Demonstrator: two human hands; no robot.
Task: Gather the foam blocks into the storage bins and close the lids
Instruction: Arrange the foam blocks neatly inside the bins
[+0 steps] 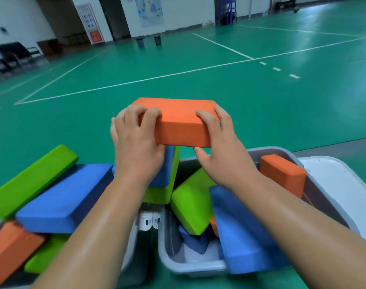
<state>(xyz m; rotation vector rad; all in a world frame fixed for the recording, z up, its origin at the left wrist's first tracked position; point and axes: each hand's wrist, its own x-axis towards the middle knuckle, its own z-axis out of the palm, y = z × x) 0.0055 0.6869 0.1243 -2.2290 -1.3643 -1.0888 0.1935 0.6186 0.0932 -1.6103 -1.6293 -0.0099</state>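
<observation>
Orange foam block (179, 124) held in air, above and btw left bin (129, 253) and right bin (190, 268). L hand (136, 138) fingers curled over left end; R hand (217, 142) clamped on right end, thumb under. Forearms reach fwd. Long axis left-right, broad face up.
</observation>
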